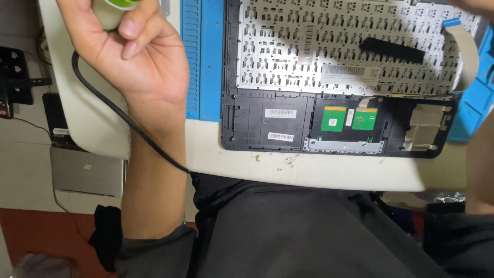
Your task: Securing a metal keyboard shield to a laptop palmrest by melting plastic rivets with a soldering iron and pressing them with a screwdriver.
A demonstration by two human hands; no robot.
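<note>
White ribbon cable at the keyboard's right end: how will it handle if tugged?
The white ribbon cable looks thin and flat and already curves, so it is probably floppy and light. With a blue tab on its end, it likely creases or tears if yanked.

Bare forearms, dark clothes

The left hand (136,49) and forearm are bare; a dark grey garment (288,231) covers the lap below.

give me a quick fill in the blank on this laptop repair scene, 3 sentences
1. The left hand grips a pale cylindrical object with a ____ top.
2. The laptop palmrest shell lies with its inside facing up on a ____ mat.
3. Two small ____ circuit boards sit below the keyboard back.

Missing words: green; blue; green
</note>
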